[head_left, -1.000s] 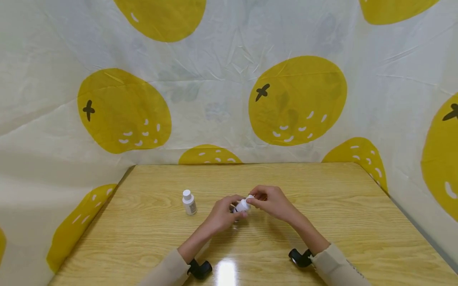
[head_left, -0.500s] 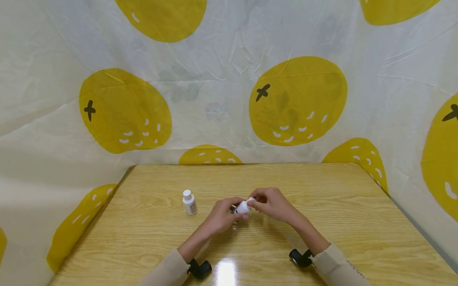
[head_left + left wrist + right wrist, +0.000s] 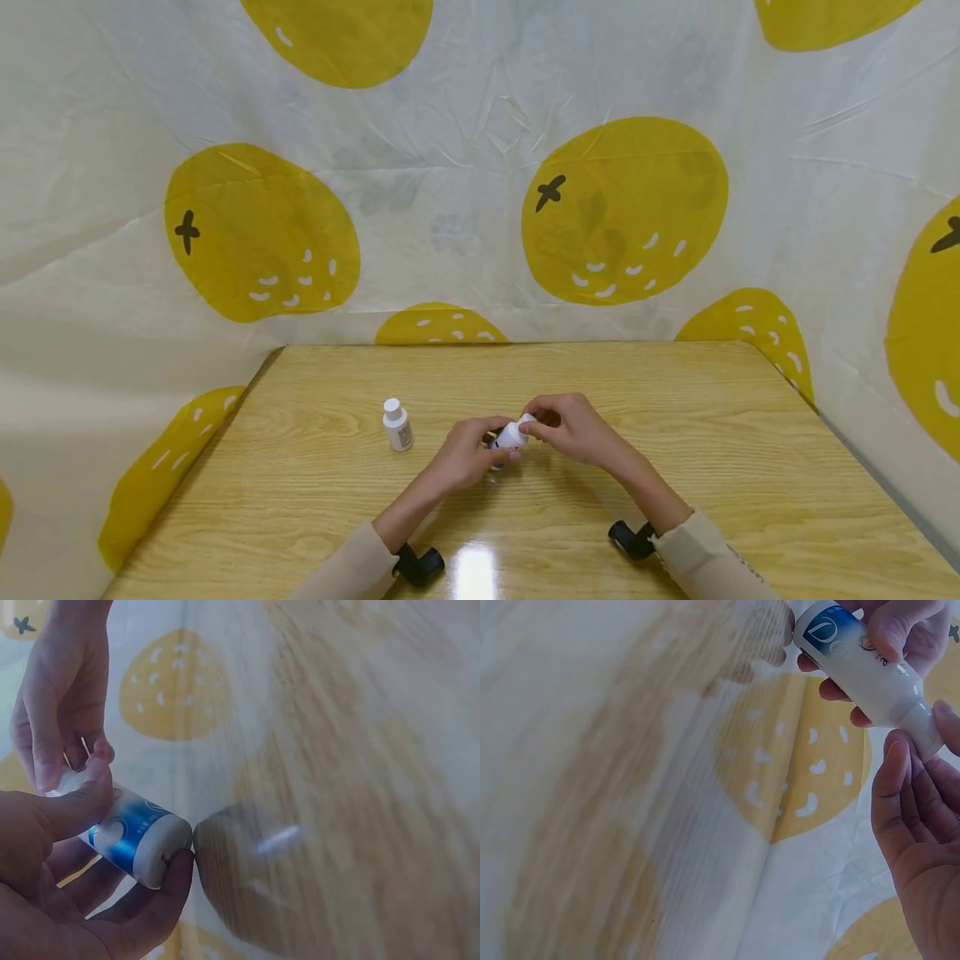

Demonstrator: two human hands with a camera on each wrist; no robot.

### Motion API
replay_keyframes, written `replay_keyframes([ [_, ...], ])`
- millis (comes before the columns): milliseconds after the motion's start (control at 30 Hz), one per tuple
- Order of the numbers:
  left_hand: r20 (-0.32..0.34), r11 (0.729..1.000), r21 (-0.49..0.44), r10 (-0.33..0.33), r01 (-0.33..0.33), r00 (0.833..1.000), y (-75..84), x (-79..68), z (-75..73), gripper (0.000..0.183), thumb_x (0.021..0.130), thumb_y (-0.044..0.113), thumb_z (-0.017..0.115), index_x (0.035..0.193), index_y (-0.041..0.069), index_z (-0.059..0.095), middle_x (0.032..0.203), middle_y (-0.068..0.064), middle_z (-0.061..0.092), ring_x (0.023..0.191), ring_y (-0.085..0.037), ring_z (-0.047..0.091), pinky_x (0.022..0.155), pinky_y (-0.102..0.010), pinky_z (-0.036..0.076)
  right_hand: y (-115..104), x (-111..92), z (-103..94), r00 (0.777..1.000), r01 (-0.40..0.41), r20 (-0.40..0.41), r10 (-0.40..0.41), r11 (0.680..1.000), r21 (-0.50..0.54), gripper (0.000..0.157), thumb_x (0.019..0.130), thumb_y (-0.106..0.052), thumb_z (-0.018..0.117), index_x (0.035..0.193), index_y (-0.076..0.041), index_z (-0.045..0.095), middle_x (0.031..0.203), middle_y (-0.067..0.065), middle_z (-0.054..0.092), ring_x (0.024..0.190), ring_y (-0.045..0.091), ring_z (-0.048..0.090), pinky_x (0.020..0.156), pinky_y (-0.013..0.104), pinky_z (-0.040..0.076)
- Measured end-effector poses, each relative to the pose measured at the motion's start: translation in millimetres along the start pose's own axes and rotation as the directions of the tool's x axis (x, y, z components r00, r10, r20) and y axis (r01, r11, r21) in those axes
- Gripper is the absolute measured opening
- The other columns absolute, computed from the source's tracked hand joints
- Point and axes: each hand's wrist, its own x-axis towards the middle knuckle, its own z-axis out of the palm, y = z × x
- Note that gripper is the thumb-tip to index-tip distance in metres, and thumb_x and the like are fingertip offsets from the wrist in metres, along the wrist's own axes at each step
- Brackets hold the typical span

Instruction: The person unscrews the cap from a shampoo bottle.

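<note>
My left hand [image 3: 468,454] grips the body of a small white bottle [image 3: 877,682] with a blue label band, its fingers wrapped about it. The bottle is tilted, its capped end toward the right hand. With thumb and fingers, my right hand [image 3: 573,429] pinches the white cap [image 3: 921,729], which sits on the bottle's neck. The left wrist view shows the bottle's rounded base [image 3: 163,851] with a left fingertip against it; there the cap is mostly hidden behind the thumb.
A second white bottle [image 3: 397,425], capped and upright, stands on the wooden table [image 3: 300,500] left of the hands. A white cloth [image 3: 450,208] with yellow fruit shapes hangs behind the table and along its sides. Black wrist cameras [image 3: 420,565] sit at both cuffs.
Both hands and the bottle have dropped slightly toward the table's front over the last second. The grip on bottle and cap is kept, and the standing bottle has not moved.
</note>
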Motion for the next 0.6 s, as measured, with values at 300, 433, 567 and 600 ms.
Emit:
replay_keyframes([
  [300,0.01,1.0,-0.009,-0.006,0.006,1.0,-0.2,-0.3,-1.1,0.032,0.094,0.023,0.077,0.125,0.017,0.075,0.114,-0.002,0.076,0.094,-0.015,0.067,0.073,-0.025,0.054,0.1,-0.4,-0.4,0.998,0.057,-0.015,-0.058,0.998,-0.028,0.015,0.097,-0.019,0.073,0.102,-0.006,0.076,0.086,0.001,0.075,0.075,0.006,0.067,0.069,0.024,0.059],
  [433,0.014,1.0,-0.012,0.0,0.0,1.0,0.1,-1.0,-1.2,0.032,0.093,0.021,0.078,0.125,0.016,0.075,0.113,-0.003,0.077,0.094,-0.015,0.067,0.073,-0.025,0.054,-0.3,-0.8,-0.6,0.999,0.041,-0.004,-0.041,0.999,-0.025,0.016,0.098,-0.021,0.073,0.102,-0.006,0.076,0.087,0.001,0.075,0.076,0.006,0.067,0.07,0.024,0.059],
  [567,0.017,1.0,-0.023,0.001,-0.001,1.0,0.5,-0.8,-1.4,0.032,0.093,0.021,0.078,0.125,0.016,0.075,0.113,-0.003,0.077,0.093,-0.015,0.067,0.071,-0.024,0.053,-0.7,-0.9,-1.6,1.0,0.011,0.002,-0.011,1.0,-0.025,0.015,0.097,-0.023,0.074,0.101,-0.008,0.076,0.086,-0.001,0.074,0.075,0.005,0.065,0.07,0.024,0.058],
  [600,0.017,1.0,-0.023,0.001,-0.001,1.0,0.6,-0.7,-1.3,0.033,0.093,0.021,0.078,0.125,0.016,0.075,0.113,-0.003,0.077,0.093,-0.015,0.067,0.071,-0.023,0.053,-0.6,-1.1,-1.8,1.0,0.002,0.002,-0.002,1.0,-0.023,0.016,0.097,-0.023,0.075,0.101,-0.008,0.076,0.085,-0.001,0.074,0.075,0.004,0.065,0.07,0.024,0.058],
])
